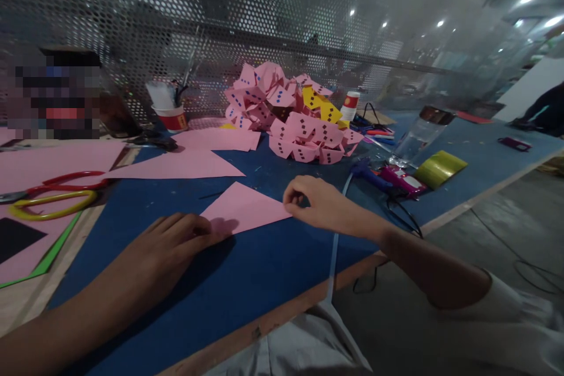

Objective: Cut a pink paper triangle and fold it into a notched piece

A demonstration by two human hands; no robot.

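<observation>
A pink paper triangle [247,210], which looks folded, lies on the blue tabletop in front of me. My left hand [178,241] pinches its left corner between thumb and fingers. At the right corner, my right hand [315,204] grips the tip with thumb and forefinger, the other fingers curled. Just behind the triangle lie more pink paper sheets [189,164]. A pile of folded pink paper shapes [264,94] with dark square dots stands farther back, with a yellow one [321,107] among them.
Red-and-yellow-handled scissors [57,197] lie at left on pink paper. A paper cup [171,114] holds tools at the back. On the right are a clear jar [420,138], a blue glue gun [372,176], a magenta packet [403,182] and a yellow-green roll [440,168]. A perforated metal screen [198,17] rises behind.
</observation>
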